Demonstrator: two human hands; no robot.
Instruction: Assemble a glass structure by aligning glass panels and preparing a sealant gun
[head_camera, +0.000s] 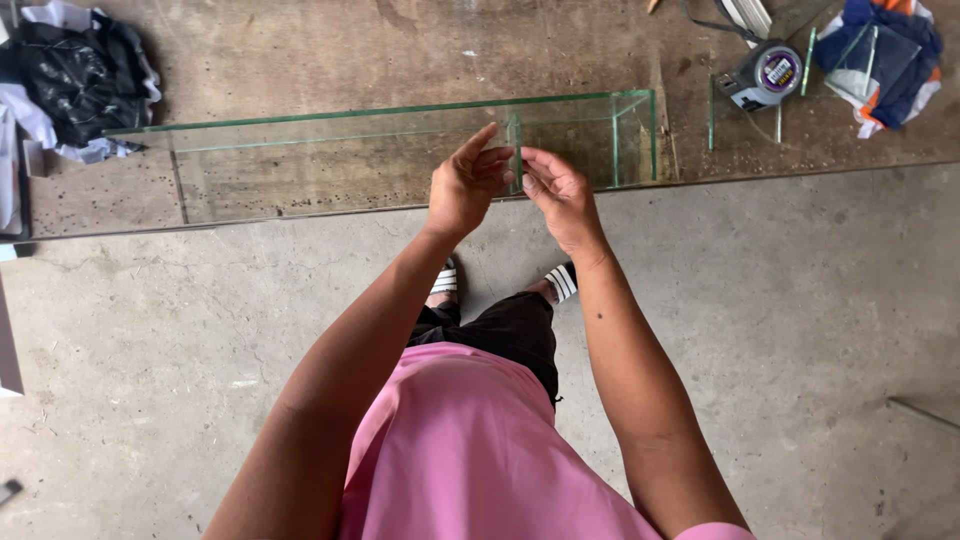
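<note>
Glass trough (400, 160): a long, shallow box of clear, green-edged glass panes lay lengthwise along the near edge of the workbench, open at the top, its right end closed by a short end pane.
Black plastic bag (75, 75): lay crumpled on white cloth at the far left of the bench, just beyond the trough's left end.
Workbench (350, 50): a worn, stained brown surface ran across the upper part of the view; its near edge met the floor line just behind the hands.
Left hand (465, 185): was raised over the near wall of the trough, forefinger pointing up, thumb and remaining fingers bent toward the glass divider; the fingertips appeared to touch the divider's edge, but a firm pinch could not be told.
Glass divider (517, 150): a small upright pane stood crosswise inside the trough, right of its middle, between the two hands.
Right hand (562, 195): was held just beside the left, fingers loosely curled with thumb and forefinger tips at the divider's near edge; whether they gripped it could not be told.
Tape measure (765, 75): a grey case with a purple round label lay on the bench, right of the trough and well apart from the hands.
Loose glass strips (712, 115): stood or lay near the tape measure.
Blue and orange cloth (885, 50): was bunched at the far right corner, a glass offcut resting on it.
Concrete floor (800, 330): grey, filled the lower view.
</note>
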